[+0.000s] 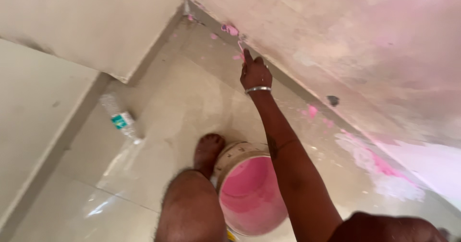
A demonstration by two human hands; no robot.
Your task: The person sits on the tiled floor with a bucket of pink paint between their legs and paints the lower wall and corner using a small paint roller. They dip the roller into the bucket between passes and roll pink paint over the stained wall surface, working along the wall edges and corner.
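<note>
I take the bucket point(250, 189) as my landmark: it sits lowest in my view, its inside coated with pink paint, rim pale and smeared. Just left of the bucket I see 1 bare leg and foot point(206, 151), toes touching its rim. My right forearm crosses over the bucket's right edge and runs up and away from it. Beyond the bucket, the right hand point(254, 73) wears 1 metal bangle point(258, 89) and reaches to the foot of the wall point(345, 40); its fingers look pressed together around a thin pink-tipped thing, too small for me to name. Pink splashes point(379, 167) mark the floor right of the bucket. Left of the bucket, a clear plastic bottle point(121, 119) lies on the tiles.
</note>
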